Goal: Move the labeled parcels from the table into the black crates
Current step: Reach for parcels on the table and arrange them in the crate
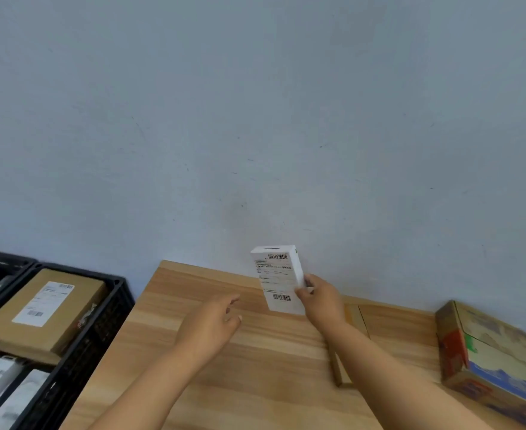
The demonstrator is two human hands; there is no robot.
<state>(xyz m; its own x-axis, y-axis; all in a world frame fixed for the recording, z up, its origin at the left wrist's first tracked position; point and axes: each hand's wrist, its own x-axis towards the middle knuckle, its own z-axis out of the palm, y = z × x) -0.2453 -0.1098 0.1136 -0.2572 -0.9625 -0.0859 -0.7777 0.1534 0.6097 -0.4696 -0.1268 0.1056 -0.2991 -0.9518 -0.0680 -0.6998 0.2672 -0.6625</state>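
- White labeled parcel [279,279] upright above table [255,367]; right hand [320,301] grips its right edge
- left hand [213,324] just beside, relaxed, holding nothing

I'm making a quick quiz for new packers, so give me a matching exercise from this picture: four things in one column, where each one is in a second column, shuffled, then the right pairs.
Things:
1. white labeled box
2. brown labeled parcel
3. printed carton
4. left hand

Places:
A. lying in a black crate, label up
B. on the table at the right edge of the view
C. gripped by the right hand, above the table
D. over the table, holding nothing

Pairs: 1-C, 2-A, 3-B, 4-D
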